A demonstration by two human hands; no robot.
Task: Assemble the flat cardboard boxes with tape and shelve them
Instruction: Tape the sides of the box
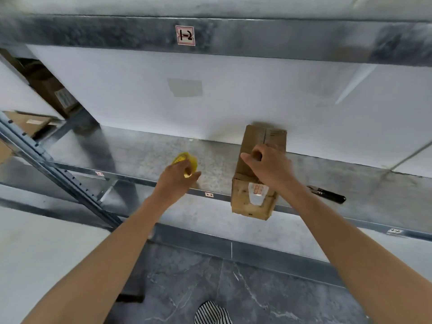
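We stand in a storeroom: galvanised metal shelving (145, 157) against a white wall, a numbered bay label (185, 35), cardboard cartons (50, 90) stacked alongside, grey tiled floor (210, 277).

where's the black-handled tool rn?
Head view: the black-handled tool lies on the metal shelf near its front edge, on the right side, just right of the cardboard box.

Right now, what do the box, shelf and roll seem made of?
Box: brown cardboard, matte, creased edges, clear tape on its near end. Shelf: likely galvanized steel, grey mottled sheen. Roll, gripped by the left hand: probably plastic tape, glossy translucent yellow.
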